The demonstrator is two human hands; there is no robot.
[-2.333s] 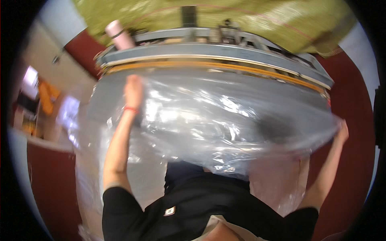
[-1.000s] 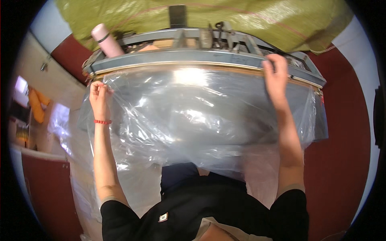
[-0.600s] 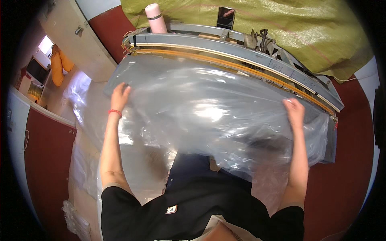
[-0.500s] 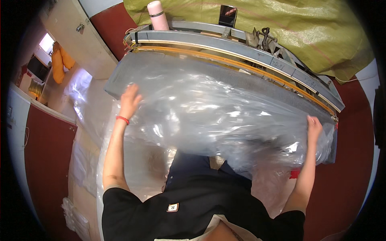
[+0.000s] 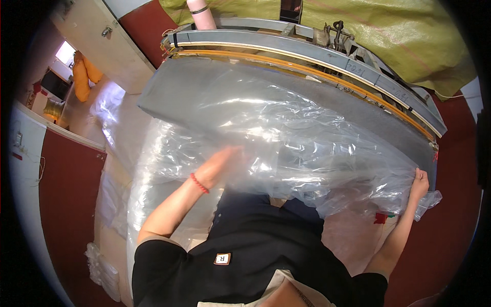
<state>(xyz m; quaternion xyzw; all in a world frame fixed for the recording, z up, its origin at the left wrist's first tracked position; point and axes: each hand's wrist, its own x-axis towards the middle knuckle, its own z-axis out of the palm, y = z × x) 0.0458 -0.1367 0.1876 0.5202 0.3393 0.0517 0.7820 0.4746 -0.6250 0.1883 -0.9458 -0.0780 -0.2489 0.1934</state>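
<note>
A crumpled clear plastic sheet (image 5: 286, 148) lies over a grey flat bench (image 5: 179, 82) in front of me and hangs off its near edge. My right hand (image 5: 420, 185) is closed on the sheet's edge at the far right, with a loose bunch hanging beside it. My left hand (image 5: 221, 165), smeared by motion, is over the sheet near the middle. Its fingers look stretched out, and nothing shows in them. Whether the left palm touches the plastic I cannot tell.
Behind the bench runs a curved-looking metal frame (image 5: 245, 39) with an orange strip (image 5: 266, 60). A pink bottle (image 5: 203, 18) stands at its left end. A green woven cover (image 5: 383, 46) hangs behind. More clear plastic (image 5: 148, 184) is to the left, near a door (image 5: 102, 46).
My left hand has swept from the bench's left side inward and nearer to me. My right hand has moved right and nearer, drawing the sheet; more of the bench's left end shows bare.
</note>
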